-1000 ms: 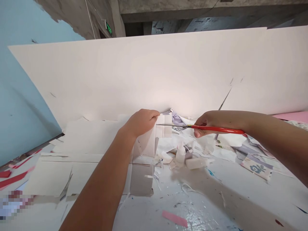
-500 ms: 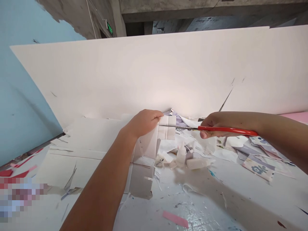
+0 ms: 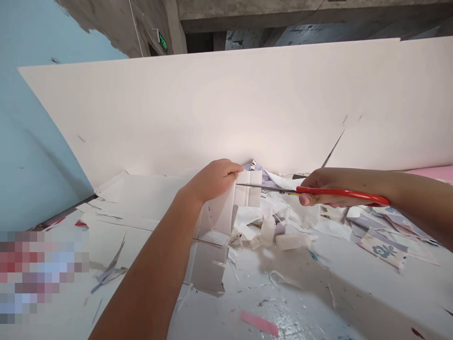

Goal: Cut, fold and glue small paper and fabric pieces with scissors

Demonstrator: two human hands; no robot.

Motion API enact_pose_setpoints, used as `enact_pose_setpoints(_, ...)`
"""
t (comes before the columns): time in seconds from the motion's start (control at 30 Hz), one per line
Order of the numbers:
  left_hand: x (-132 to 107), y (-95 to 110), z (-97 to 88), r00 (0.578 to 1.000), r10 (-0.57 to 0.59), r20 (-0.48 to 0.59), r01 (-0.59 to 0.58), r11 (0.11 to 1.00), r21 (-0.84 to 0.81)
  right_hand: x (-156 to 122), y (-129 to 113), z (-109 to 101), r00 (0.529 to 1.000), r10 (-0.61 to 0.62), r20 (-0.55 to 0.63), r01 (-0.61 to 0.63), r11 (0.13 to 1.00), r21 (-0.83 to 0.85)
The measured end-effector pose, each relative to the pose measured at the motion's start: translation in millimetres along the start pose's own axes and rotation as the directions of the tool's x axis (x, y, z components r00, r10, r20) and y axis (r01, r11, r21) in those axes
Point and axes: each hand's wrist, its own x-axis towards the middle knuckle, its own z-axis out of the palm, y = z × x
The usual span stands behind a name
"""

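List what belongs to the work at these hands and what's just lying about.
In use:
left hand gripping folded white cardboard
right hand holding red-handled steel scissors

Lying about:
milky plastic bottle
pink paper strip
white paper scrap with blue flower

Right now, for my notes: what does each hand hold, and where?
Right hand: scissors, by the red handle. Left hand: cardboard, at its top edge.
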Motion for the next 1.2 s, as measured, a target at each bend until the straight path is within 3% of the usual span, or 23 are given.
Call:
enact_pose_setpoints(0.1,0,-3,1.7,1.000,-0.005,0.006,0.005,1.000,-0.001,-3,-5,-2,0.988,0.082,0.134,-0.099,0.987,0.127)
enact_pose_setpoints(0.4,0,-2,1.2,1.000,0.010,0.006,-0.010,0.999,-0.035,-9,-4,-2,0.990,0.035,0.135,-0.060,0.980,0.189)
enact_pose_setpoints(0.7,-1,-5,0.3,1.000,-0.026,0.002,0.026,0.996,-0.088,0,11,0,0.988,-0.067,0.139,0.059,0.997,0.055)
enact_pose_setpoints(0.97,0,-12,3.9,0.997,-0.078,0.024,0.080,0.988,-0.133,-5,1,2,0.987,-0.054,0.152,0.077,0.986,-0.146)
enact_pose_setpoints(1.2,0,-10,2.7,0.997,-0.082,0.017,0.083,0.986,-0.143,-1,3,4,0.978,-0.148,0.145,0.166,0.980,-0.113)
